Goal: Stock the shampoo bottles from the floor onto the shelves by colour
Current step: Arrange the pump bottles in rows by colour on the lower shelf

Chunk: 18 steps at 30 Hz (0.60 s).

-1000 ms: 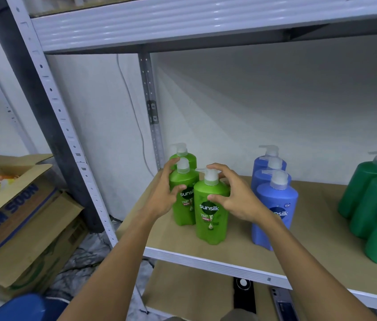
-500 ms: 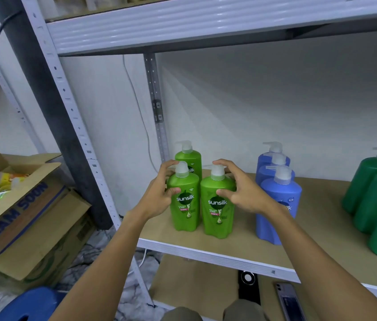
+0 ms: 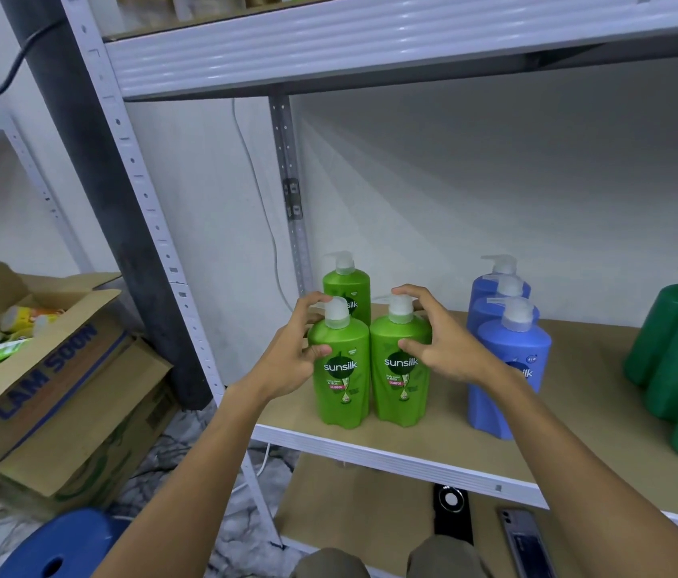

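Bottles (image 3: 343, 369) (image 3: 400, 365) now aligned side by side at shelf (image 3: 370, 448) front-left edge; left hand (image 3: 293, 360) and right hand (image 3: 439, 348) each grip one.

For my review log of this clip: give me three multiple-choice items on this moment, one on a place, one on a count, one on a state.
1. The blue bottles stand where?
A. right of the light green bottles
B. on the floor
C. in the cardboard box

2. How many light green bottles are on the shelf?
A. one
B. three
C. five

3. The hands are:
A. hanging idle
B. each gripping a front bottle
C. both on one bottle

Key: 1 A, same shelf, to their right. 2 B, two in front, one behind. 3 B, left hand and right hand curl around separate bottles.
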Each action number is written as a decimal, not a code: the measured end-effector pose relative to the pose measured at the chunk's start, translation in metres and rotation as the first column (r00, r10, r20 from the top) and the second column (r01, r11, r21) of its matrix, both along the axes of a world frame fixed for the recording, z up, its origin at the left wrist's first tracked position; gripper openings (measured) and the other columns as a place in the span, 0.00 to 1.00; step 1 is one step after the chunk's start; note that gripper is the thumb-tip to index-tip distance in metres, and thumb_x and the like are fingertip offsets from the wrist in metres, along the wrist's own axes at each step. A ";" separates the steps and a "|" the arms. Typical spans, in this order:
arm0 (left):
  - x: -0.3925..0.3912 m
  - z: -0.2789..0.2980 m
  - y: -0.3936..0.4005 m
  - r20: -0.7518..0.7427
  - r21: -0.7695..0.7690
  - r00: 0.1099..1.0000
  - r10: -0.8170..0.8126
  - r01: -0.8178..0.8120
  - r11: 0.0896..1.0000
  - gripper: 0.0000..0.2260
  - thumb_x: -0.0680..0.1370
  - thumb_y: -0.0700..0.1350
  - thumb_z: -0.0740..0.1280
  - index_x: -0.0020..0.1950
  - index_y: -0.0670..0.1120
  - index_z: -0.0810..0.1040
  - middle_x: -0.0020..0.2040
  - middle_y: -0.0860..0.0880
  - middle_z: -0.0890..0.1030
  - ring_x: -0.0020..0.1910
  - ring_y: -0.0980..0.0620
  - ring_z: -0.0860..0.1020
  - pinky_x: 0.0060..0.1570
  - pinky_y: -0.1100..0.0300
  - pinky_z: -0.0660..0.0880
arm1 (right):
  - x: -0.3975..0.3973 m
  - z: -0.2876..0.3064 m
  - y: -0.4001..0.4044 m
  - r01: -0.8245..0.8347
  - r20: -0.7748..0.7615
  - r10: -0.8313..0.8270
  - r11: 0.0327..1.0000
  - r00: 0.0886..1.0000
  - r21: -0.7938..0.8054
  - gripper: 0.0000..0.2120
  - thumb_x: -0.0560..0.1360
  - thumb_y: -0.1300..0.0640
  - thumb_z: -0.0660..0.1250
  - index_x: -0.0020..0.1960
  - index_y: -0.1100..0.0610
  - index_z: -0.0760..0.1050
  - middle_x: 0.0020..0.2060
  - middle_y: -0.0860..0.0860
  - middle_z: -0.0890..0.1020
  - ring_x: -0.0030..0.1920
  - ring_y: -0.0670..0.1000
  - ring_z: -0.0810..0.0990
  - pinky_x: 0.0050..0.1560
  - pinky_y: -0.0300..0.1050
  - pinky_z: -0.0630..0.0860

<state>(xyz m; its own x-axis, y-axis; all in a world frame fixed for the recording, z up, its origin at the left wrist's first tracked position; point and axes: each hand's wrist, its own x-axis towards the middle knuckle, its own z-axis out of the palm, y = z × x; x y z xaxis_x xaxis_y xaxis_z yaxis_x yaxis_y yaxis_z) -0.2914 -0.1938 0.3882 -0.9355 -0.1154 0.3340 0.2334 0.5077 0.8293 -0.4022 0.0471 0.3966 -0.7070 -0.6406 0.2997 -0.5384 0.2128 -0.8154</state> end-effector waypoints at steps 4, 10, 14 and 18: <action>0.003 -0.001 -0.001 -0.024 0.056 1.000 -0.014 0.016 0.998 0.38 0.76 0.28 0.68 0.67 0.70 0.62 0.61 0.52 0.77 0.62 0.48 0.79 0.58 0.56 0.78 | 0.001 -0.003 0.001 0.002 -0.009 -0.002 1.000 1.000 -0.014 0.35 0.74 0.65 0.70 0.70 0.36 0.64 0.63 0.50 0.73 0.65 0.51 0.75 0.63 0.55 0.78; 0.001 0.006 -0.001 -0.037 0.183 0.999 0.026 -0.019 0.983 0.28 0.77 0.39 0.73 0.67 0.65 0.66 0.65 0.50 0.76 0.65 0.55 0.77 0.62 0.60 0.75 | 0.005 0.005 -0.017 0.119 -0.038 -0.125 0.984 0.991 -0.131 0.27 0.75 0.56 0.74 0.69 0.42 0.69 0.59 0.48 0.78 0.58 0.47 0.78 0.60 0.39 0.74; -0.009 0.010 0.006 -0.073 0.250 0.977 0.200 -0.176 0.952 0.06 0.81 0.44 0.68 0.57 0.52 0.75 0.57 0.52 0.82 0.56 0.51 0.82 0.52 0.63 0.77 | 0.008 0.011 -0.039 0.252 -0.029 -0.259 0.956 0.965 -0.150 0.13 0.75 0.48 0.74 0.58 0.44 0.76 0.44 0.46 0.82 0.37 0.40 0.78 0.41 0.34 0.75; -0.015 0.005 0.007 -0.088 0.308 0.957 0.276 -0.237 0.921 0.04 0.82 0.49 0.66 0.50 0.49 0.77 0.52 0.49 0.84 0.54 0.50 0.83 0.53 0.57 0.79 | 0.009 0.001 -0.051 0.334 -0.033 -0.343 0.928 0.939 -0.165 0.06 0.77 0.44 0.69 0.49 0.44 0.76 0.41 0.44 0.83 0.29 0.46 0.76 0.37 0.46 0.77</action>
